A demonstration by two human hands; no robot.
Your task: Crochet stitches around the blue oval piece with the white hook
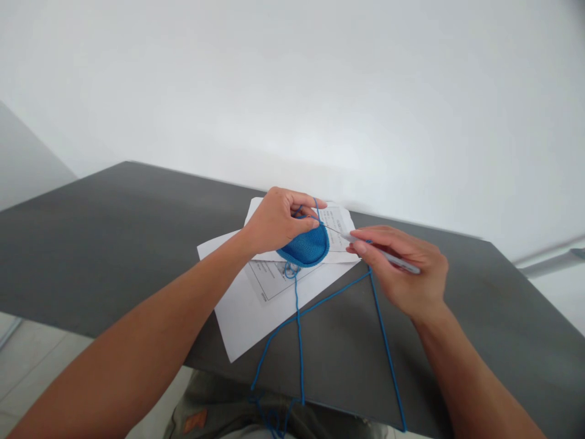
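My left hand (278, 221) is closed in a pinch on a small round blue crochet piece (306, 249), with blue yarn looped over its forefinger. My right hand (402, 268) is closed around a silver crochet hook (384, 255) whose thin tip reaches left into the edge of the blue piece. Both hands hover just above printed paper sheets (274, 286) on a dark grey table (114, 244). Strands of blue yarn (299, 329) trail from the work across the paper and table down over the near edge toward my lap.
The grey table stands against a plain white wall (320, 91), its near edge running across the bottom of the view. Below the edge I see my lap in olive fabric (214, 408) and pale floor tiles (27, 366) at the left.
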